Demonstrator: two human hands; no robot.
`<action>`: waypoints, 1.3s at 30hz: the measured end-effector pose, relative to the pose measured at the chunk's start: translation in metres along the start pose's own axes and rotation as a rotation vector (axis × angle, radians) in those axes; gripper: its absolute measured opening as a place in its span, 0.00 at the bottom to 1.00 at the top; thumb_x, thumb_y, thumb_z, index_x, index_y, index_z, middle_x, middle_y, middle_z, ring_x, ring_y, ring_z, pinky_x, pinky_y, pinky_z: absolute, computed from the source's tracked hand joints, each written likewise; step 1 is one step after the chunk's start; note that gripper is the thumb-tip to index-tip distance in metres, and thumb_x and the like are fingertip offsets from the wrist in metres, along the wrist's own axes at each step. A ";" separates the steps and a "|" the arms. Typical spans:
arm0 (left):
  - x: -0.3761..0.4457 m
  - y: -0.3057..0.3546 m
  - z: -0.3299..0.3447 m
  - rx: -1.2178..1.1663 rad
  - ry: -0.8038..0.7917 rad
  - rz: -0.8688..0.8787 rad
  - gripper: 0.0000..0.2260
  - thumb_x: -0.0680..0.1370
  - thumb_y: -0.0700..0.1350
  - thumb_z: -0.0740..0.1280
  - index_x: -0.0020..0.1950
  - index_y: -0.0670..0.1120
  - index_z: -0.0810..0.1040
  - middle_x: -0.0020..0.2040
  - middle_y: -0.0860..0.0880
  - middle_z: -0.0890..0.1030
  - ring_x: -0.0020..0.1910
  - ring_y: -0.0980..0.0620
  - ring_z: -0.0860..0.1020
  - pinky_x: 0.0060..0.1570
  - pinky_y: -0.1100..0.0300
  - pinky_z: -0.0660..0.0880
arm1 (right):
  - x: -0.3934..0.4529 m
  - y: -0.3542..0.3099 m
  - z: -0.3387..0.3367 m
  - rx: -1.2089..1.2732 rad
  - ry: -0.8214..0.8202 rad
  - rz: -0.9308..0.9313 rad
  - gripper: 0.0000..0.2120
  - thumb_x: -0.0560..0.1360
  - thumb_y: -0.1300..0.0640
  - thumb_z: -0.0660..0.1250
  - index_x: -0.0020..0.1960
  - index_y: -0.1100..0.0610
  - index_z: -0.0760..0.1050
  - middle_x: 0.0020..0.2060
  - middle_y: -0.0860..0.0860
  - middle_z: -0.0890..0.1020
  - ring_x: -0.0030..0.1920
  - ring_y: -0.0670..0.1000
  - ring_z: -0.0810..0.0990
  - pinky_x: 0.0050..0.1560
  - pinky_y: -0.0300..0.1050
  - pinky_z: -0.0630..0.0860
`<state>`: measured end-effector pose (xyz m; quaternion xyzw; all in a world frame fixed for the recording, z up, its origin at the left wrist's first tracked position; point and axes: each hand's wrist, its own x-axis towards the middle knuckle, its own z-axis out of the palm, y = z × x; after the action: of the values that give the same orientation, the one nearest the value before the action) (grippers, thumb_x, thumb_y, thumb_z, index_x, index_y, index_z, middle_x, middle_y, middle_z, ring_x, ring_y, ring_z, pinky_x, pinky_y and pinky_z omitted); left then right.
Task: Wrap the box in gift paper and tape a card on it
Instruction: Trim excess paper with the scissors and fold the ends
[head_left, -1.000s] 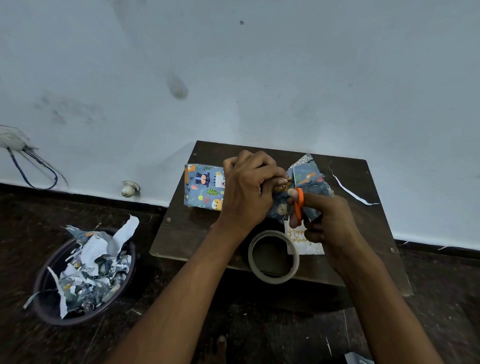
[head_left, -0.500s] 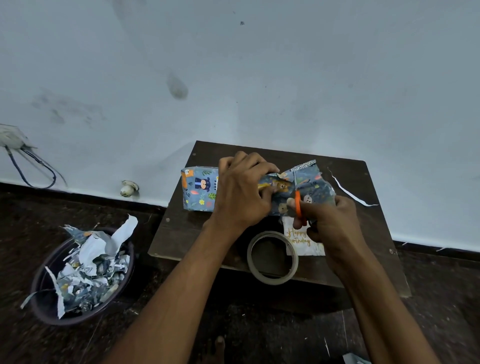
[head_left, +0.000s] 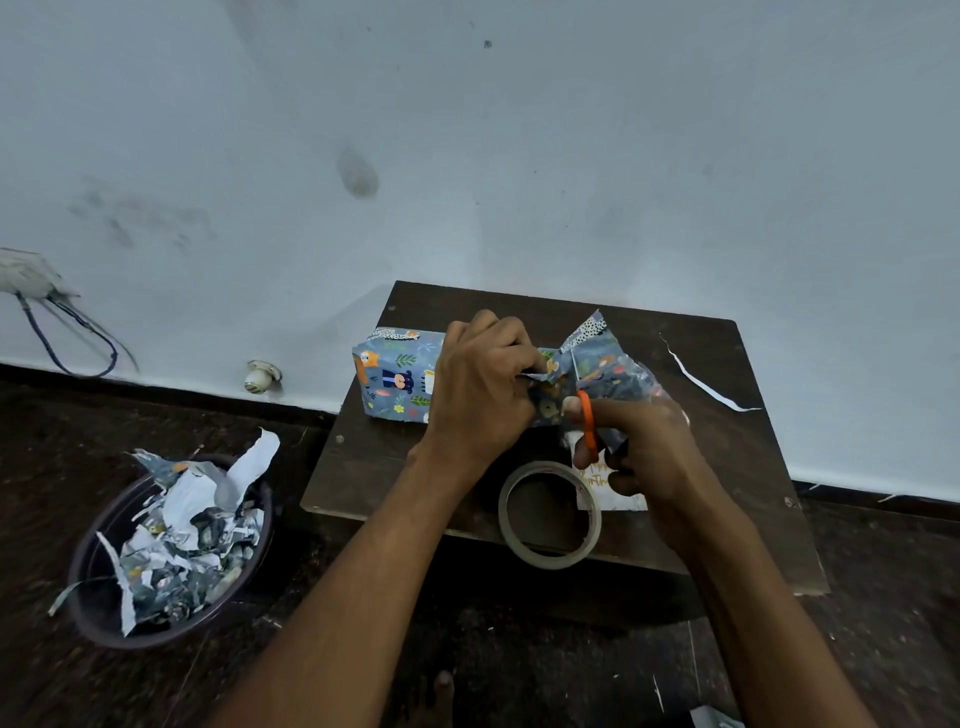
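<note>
A box wrapped in blue animal-print gift paper (head_left: 397, 376) lies on a small dark wooden table (head_left: 727, 467). Its right end is loose, crumpled paper (head_left: 597, 358) that stands up. My left hand (head_left: 483, 387) lies over the box's middle and pinches the paper at that end. My right hand (head_left: 644, 447) holds orange-handled scissors (head_left: 587, 421), with the blades in the loose paper. A white birthday card (head_left: 605, 493) lies on the table, partly hidden under my right hand. A roll of clear tape (head_left: 549, 514) lies at the table's front edge.
A dark bowl (head_left: 93, 561) full of paper scraps stands on the floor to the left. A thin white paper strip (head_left: 701, 384) lies at the table's right back. The wall rises right behind the table. Cables (head_left: 67, 338) hang at the far left.
The box and both hands have shifted a little left and lower on the table. The loose paper end now stands higher. The scissors stay in my right hand at the paper.
</note>
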<state>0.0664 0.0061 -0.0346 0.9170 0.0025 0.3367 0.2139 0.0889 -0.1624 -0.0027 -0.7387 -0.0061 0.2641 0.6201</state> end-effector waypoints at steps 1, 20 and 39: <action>0.000 0.000 0.000 -0.015 -0.006 0.004 0.12 0.68 0.42 0.60 0.37 0.44 0.84 0.37 0.50 0.78 0.40 0.49 0.73 0.42 0.57 0.58 | 0.000 0.000 0.000 -0.002 0.000 -0.003 0.13 0.76 0.58 0.70 0.51 0.69 0.81 0.26 0.58 0.78 0.20 0.44 0.64 0.20 0.37 0.58; 0.000 0.006 0.004 -0.004 -0.083 0.022 0.15 0.73 0.47 0.60 0.45 0.47 0.87 0.43 0.52 0.83 0.43 0.50 0.74 0.42 0.56 0.58 | -0.007 -0.011 0.001 -0.022 -0.025 -0.051 0.06 0.78 0.63 0.69 0.46 0.67 0.80 0.26 0.55 0.78 0.16 0.42 0.68 0.19 0.29 0.63; -0.002 0.001 0.010 -0.079 -0.065 0.090 0.05 0.73 0.40 0.71 0.40 0.48 0.86 0.42 0.53 0.84 0.44 0.51 0.76 0.46 0.57 0.59 | -0.002 -0.001 0.005 0.014 0.063 -0.051 0.05 0.77 0.65 0.71 0.46 0.67 0.81 0.27 0.59 0.77 0.18 0.42 0.68 0.20 0.32 0.63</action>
<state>0.0708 0.0013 -0.0424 0.9174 -0.0587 0.3160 0.2346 0.0860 -0.1584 -0.0012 -0.7420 -0.0038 0.2248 0.6316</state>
